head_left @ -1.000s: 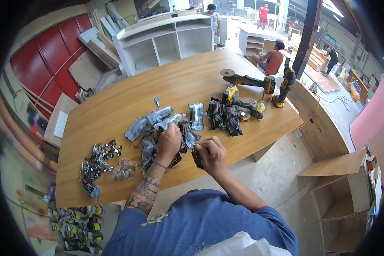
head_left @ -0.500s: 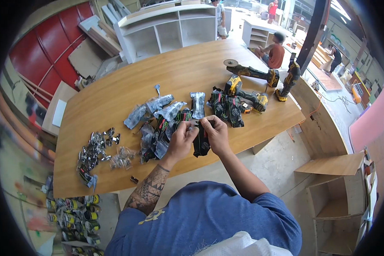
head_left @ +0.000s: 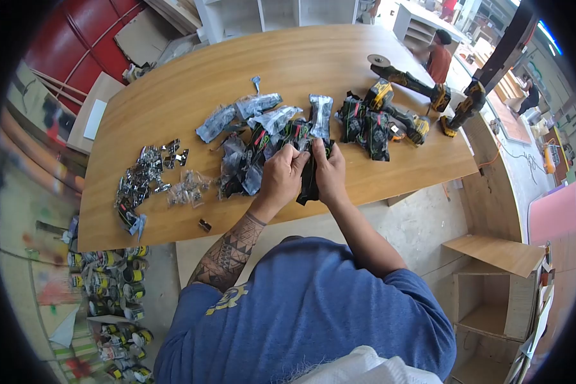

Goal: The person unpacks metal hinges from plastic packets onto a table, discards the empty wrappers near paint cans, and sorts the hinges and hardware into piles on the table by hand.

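Between my two hands is a black plastic packet (head_left: 308, 185) with its lower end hanging down. My left hand (head_left: 281, 174) pinches its upper left side, while the fingers of my right hand (head_left: 330, 174) close on the right side. What the packet contains is hidden. Just beyond and left of my hands lie several black and silvery packets (head_left: 233, 157) in a heap. A silvery packet (head_left: 320, 115) lies straight ahead. Farther left are a pile of shiny metal hinges (head_left: 141, 173) and a small clear bag of hardware (head_left: 191, 187).
More black packets (head_left: 365, 128) lie right of my hands, beside a yellow-and-black cordless drill (head_left: 397, 112). An angle grinder (head_left: 409, 80) and another cordless tool (head_left: 465, 107) rest near the right edge of the wooden table (head_left: 301, 57). Paint cans (head_left: 112, 281) stand on the floor at left.
The view has tipped down, so the table sits higher in the picture. Both hands keep hold of the black packet, and their fingers have shifted along its upper part.
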### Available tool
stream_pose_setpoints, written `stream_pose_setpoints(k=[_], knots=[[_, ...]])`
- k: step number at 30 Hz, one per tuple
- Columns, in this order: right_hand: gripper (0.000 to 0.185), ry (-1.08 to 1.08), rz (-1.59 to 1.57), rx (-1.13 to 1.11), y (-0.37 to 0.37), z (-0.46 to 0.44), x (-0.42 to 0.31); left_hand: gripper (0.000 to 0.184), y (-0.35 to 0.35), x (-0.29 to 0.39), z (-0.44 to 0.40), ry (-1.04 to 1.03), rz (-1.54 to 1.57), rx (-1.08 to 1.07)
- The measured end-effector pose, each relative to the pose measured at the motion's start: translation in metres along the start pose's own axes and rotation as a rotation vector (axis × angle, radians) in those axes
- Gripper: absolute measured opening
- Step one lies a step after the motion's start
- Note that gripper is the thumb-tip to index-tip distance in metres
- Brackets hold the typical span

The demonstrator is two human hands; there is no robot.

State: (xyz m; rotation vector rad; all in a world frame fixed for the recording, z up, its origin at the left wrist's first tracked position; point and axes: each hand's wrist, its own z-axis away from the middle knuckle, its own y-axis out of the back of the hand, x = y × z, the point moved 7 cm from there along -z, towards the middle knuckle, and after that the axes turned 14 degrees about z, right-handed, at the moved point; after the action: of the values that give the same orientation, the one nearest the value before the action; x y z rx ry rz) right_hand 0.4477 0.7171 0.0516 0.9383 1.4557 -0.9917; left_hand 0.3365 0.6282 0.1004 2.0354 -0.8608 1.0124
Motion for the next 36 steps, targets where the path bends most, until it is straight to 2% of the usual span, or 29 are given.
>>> stream_pose_setpoints(k=[5,6,7,8,9,11,12,17,19,21,23,25,28,33,36], knots=[[0.035,0.072,-0.002,-0.005,-0.011,-0.003,0.015,0.029,0.009,-0.008,0.013,-0.004,-0.088,-0.020],[0.039,0.094,0.105,-0.017,-0.012,-0.006,0.010,0.029,0.010,-0.010,0.016,-0.004,-0.090,-0.023],[0.043,0.115,0.212,-0.029,-0.013,-0.007,0.006,0.030,0.010,-0.021,0.020,0.121,0.176,-0.011],[0.049,0.064,0.097,-0.100,-0.014,-0.006,0.007,0.030,0.009,-0.032,0.025,0.245,0.442,0.003],[0.049,0.064,0.096,-0.101,-0.014,-0.009,0.009,0.030,0.008,-0.036,0.029,0.245,0.440,0.004],[0.049,-0.005,-0.019,-0.089,-0.012,-0.020,0.017,0.030,-0.001,-0.049,0.038,0.372,0.824,-0.019],[0.049,-0.008,-0.019,-0.101,-0.013,-0.021,0.015,0.027,-0.005,-0.054,0.040,0.439,0.875,0.031],[0.047,0.000,-0.027,-0.121,-0.013,-0.028,0.027,0.026,-0.009,-0.063,0.018,0.387,0.676,0.075],[0.046,0.026,-0.051,-0.099,-0.011,-0.031,0.026,0.025,0.000,-0.048,0.001,0.216,0.143,0.031],[0.042,0.057,-0.106,-0.072,-0.010,-0.035,0.024,0.025,0.004,-0.032,-0.007,0.149,0.140,0.078],[0.039,0.116,0.054,0.015,-0.003,-0.037,0.015,0.025,0.016,-0.012,-0.015,0.051,0.117,0.136],[0.037,0.164,0.072,0.078,0.004,-0.040,0.015,0.021,0.026,-0.003,-0.018,0.048,0.130,0.139],[0.038,0.179,0.244,0.169,0.011,-0.036,0.015,0.022,0.011,0.003,-0.018,-0.029,0.097,-0.145],[0.037,0.248,0.321,0.165,0.008,-0.030,0.005,0.020,0.006,-0.006,-0.015,-0.016,0.089,-0.147],[0.037,0.187,0.334,0.156,0.014,-0.028,0.006,0.021,0.007,-0.018,-0.008,0.047,-0.007,-0.153]])
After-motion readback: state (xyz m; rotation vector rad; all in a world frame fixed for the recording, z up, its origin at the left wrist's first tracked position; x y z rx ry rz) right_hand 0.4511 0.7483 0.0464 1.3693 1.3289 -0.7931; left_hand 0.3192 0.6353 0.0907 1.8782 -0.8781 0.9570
